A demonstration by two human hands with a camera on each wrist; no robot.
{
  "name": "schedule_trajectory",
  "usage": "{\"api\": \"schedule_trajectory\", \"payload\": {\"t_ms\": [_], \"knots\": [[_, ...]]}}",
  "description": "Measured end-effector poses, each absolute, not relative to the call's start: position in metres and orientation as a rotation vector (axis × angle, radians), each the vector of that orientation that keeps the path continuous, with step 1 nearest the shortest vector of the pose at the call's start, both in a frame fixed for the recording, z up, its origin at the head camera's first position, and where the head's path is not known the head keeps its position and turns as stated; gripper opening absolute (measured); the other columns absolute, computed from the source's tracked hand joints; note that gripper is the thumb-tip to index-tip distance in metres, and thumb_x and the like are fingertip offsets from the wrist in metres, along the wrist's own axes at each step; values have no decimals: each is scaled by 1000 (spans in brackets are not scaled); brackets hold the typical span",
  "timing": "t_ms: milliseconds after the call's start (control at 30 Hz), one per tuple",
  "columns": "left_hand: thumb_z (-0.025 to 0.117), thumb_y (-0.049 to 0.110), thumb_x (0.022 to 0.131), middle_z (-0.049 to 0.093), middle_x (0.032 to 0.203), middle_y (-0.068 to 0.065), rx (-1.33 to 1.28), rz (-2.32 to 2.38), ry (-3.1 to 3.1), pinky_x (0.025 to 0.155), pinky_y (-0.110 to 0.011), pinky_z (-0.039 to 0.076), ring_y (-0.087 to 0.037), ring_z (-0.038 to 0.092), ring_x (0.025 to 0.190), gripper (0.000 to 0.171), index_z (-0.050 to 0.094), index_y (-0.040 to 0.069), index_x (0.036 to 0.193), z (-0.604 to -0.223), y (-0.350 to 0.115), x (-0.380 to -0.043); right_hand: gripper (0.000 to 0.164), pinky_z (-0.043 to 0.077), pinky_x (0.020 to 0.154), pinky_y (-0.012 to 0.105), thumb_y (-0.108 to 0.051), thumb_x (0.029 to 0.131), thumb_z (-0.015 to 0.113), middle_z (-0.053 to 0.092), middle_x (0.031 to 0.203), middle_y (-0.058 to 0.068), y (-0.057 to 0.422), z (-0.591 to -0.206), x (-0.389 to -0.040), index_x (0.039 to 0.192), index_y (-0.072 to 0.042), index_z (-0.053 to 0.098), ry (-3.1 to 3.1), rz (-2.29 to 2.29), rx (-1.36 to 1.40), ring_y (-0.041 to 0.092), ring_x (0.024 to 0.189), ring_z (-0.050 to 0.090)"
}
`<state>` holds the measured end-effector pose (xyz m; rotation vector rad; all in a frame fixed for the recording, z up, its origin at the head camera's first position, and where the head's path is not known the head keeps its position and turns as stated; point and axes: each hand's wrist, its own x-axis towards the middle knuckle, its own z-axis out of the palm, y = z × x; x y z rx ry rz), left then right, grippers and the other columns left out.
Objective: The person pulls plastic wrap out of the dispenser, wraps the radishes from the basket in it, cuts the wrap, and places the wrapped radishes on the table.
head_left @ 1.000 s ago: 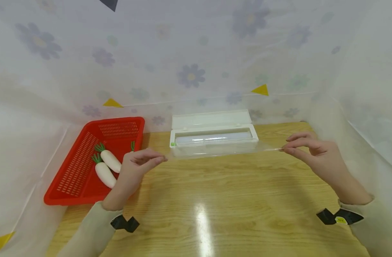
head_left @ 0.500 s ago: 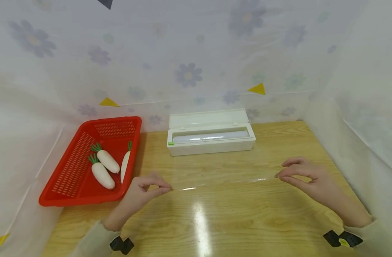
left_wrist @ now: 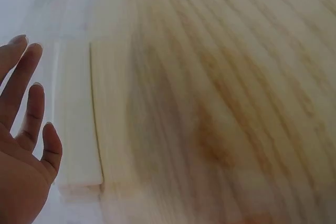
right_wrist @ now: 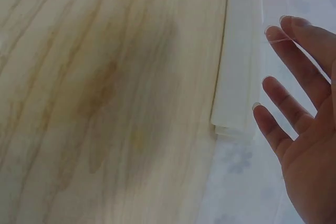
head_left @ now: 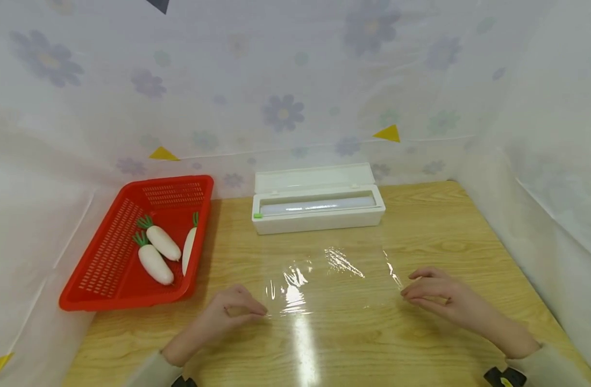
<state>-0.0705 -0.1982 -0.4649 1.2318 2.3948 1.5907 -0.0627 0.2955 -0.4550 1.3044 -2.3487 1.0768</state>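
A clear sheet of plastic wrap lies spread low over the wooden table, its glints showing wrinkles. My left hand pinches its near left corner between thumb and fingertips. At the right edge, my right hand pinches the film the same way; the right wrist view shows a thin strand of wrap at those fingertips. Behind the sheet stands a white wrap dispenser box, lid raised, with a roll of wrap inside. In the left wrist view the left hand shows its other fingers spread.
A red plastic basket at the left holds three white radishes with green tops. Behind the table hangs a white flowered curtain, which also closes in both sides.
Both hands have drawn the plastic wrap toward the person, away from the dispenser box, and lowered it to the table. The sheet now looks flatter. Basket and box stay put.
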Motion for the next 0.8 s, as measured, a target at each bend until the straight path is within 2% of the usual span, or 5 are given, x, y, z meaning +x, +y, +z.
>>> {"api": "schedule_trajectory", "payload": {"t_ms": [200,333,500,800], "knots": [[73,12,80,68,95,15,1176,1323,2519,70,-20,41,-1,51,84,17,75,21,95,-482,-197,-68,40,28,97,16,2,72,75,68,105,-4,295,-474,-60,105,-20,70,-2448,966,1306,20,106,51],[73,16,81,68,97,15,1223,1197,2590,75,-21,37,0,51,86,16,75,23,94,-489,-196,-69,37,27,97,16,-1,75,74,68,107,-4,294,-485,-59,107,-19,70,-2449,937,1340,22,103,52],[75,16,79,69,97,14,1309,1123,2651,77,-23,36,-2,52,88,15,75,23,92,-493,-194,-69,37,28,98,19,-1,76,73,67,109,-3,292,-493,-58,108,-18,69,-2438,915,1353,25,102,54],[75,18,79,68,99,16,1307,1005,2683,76,-25,38,-2,52,90,15,75,26,92,-492,-195,-70,43,29,96,18,-5,75,75,65,112,-8,291,-498,-55,115,-18,67,-2494,809,1296,22,103,55]]}}
